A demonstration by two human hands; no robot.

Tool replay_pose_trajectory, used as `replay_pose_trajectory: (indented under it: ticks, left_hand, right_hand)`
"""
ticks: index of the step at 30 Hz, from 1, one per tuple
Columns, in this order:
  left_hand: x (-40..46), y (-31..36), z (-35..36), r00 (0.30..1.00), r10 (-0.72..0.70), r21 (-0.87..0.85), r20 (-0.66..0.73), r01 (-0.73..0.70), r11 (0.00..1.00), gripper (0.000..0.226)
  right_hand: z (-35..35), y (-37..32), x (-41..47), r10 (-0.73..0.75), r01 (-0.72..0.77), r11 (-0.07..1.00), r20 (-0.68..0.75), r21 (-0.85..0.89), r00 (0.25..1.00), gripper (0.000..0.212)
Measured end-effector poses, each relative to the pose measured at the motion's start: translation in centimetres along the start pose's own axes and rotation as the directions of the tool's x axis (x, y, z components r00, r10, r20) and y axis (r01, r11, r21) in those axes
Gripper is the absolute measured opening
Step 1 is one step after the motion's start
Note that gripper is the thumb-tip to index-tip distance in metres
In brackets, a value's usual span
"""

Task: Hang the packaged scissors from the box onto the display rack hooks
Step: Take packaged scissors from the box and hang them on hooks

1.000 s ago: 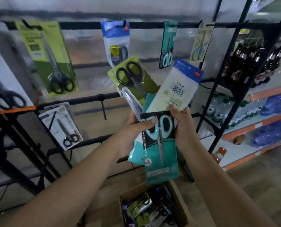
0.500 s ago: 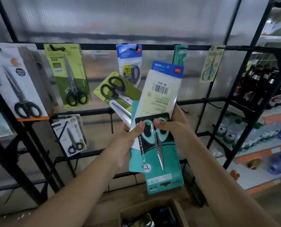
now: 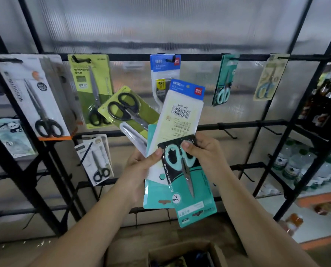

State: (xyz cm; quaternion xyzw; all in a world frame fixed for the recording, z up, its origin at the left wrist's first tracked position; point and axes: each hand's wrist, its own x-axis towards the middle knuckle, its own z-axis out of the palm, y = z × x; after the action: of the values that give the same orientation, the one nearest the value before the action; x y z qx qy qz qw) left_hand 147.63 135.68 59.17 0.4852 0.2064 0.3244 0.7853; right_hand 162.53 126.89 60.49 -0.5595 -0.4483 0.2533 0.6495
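Holding: fanned packs are gripped by the left hand (image 3: 141, 164).
Pinching: teal-and-black carded scissors pack (image 3: 187, 182) is clamped by the right hand (image 3: 203, 151).
Rack: black metal display rack (image 3: 199, 57) stands far, packs hung.

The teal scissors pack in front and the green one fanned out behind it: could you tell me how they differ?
The teal pack holds mint-handled scissors and is pinched by the right hand; the green pack holds black-handled scissors and tilts up-left in the left hand. Both are held with handles upward.
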Motion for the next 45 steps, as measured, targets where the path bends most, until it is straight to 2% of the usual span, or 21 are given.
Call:
replay_pose_trajectory:
  ticks: [3,6,8,11,13,16,18,21,25,28,31,33,35,36,38,40,41,45]
  left_hand:
    - [0.1,0.0,-0.2,0.999,0.031,-0.011,-0.041,-0.031,0.999,0.033]
    - [0.2,-0.3,-0.2,0.997,-0.016,-0.072,-0.08,0.01,0.997,0.026]
    - [0.1,-0.3,-0.2,0.996,-0.054,-0.115,-0.07,0.046,0.992,0.039]
    - [0.0,-0.3,0.0,0.993,-0.115,-0.138,0.024,0.117,0.984,0.083]
    - [-0.1,-0.3,0.0,0.984,-0.15,-0.165,0.096,0.164,0.972,0.091]
    - [-0.6,-0.1,0.2,0.969,-0.197,-0.116,0.15,0.215,0.97,0.066]
    - [-0.9,-0.1,0.3,0.958,-0.231,-0.105,0.168,0.25,0.962,0.063]
    - [-1.5,0.1,0.9,0.969,-0.23,-0.059,0.088,0.235,0.97,0.063]
    - [-2.4,0.4,1.5,0.986,-0.162,-0.034,-0.027,0.161,0.986,0.05]
    - [-2.9,0.6,1.8,0.995,-0.034,0.011,-0.09,0.035,0.999,0.017]
    - [-3.3,0.4,1.9,0.993,0.035,0.044,-0.113,-0.031,0.999,0.015]
    - [-3.5,0.2,1.9,0.991,0.052,0.038,-0.126,-0.048,0.998,0.015]
    - [-3.6,0.1,1.6,0.989,0.048,0.013,-0.138,-0.046,0.999,0.014]
    - [-3.7,0.0,1.5,0.99,0.037,-0.006,-0.14,-0.038,0.999,0.015]
    - [-3.8,-0.1,1.2,0.991,0.007,-0.054,-0.134,-0.014,0.998,0.02]
    - [-3.8,-0.2,1.1,0.992,-0.004,-0.076,-0.127,-0.005,0.997,0.018]
    - [-3.9,-0.1,1.1,0.992,-0.007,-0.076,-0.125,-0.003,0.997,0.015]
    - [-4.3,0.4,1.1,0.993,-0.041,-0.12,-0.112,0.028,0.992,0.021]
  right_hand:
    - [0.1,-0.2,0.5,0.051,-0.051,0.975,-0.007,-0.217,0.999,0.008]
    - [0.3,-0.3,0.6,0.04,-0.049,0.966,-0.039,-0.255,0.998,0.019]
    - [0.4,-0.7,0.3,0.003,-0.013,0.976,-0.045,-0.218,0.999,0.018]
    - [0.7,-1.3,-0.1,-0.026,0.021,0.993,-0.039,-0.117,0.999,0.02]
    - [0.8,-1.4,-0.3,-0.045,0.044,0.998,-0.029,-0.05,0.999,0.021]
    - [1.0,-1.4,-0.6,-0.057,0.057,0.998,-0.033,-0.004,0.998,0.03]
    - [1.1,-1.5,-0.8,-0.059,0.059,0.998,-0.039,-0.011,0.997,0.037]
    - [0.9,-1.9,-1.2,-0.034,0.034,0.999,-0.029,-0.012,0.999,0.031]
    - [0.6,-1.9,-1.6,-0.035,0.022,0.986,-0.079,-0.167,0.996,0.038]
    - [0.6,-1.6,-1.6,-0.019,-0.043,0.938,-0.173,-0.345,0.985,0.051]
    - [0.7,-2.4,-1.4,-0.014,-0.109,0.854,-0.232,-0.509,0.973,0.052]
    - [1.2,-3.4,-1.7,-0.039,-0.094,0.837,-0.23,-0.539,0.972,0.052]
    - [1.7,-4.2,-1.9,-0.077,-0.037,0.887,-0.225,-0.46,0.971,0.054]
    - [1.8,-4.4,-1.9,-0.085,-0.011,0.932,-0.248,-0.362,0.965,0.051]
    - [2.0,-4.9,-1.8,-0.024,0.014,0.999,-0.347,-0.031,0.938,0.033]
    - [1.7,-5.2,-1.6,0.115,0.029,0.945,-0.413,0.325,0.903,0.021]
    - [1.4,-5.3,-1.7,0.154,0.05,0.899,-0.42,0.436,0.894,0.021]
    - [0.9,-5.4,-2.5,0.232,0.041,0.777,-0.348,0.628,0.908,0.018]
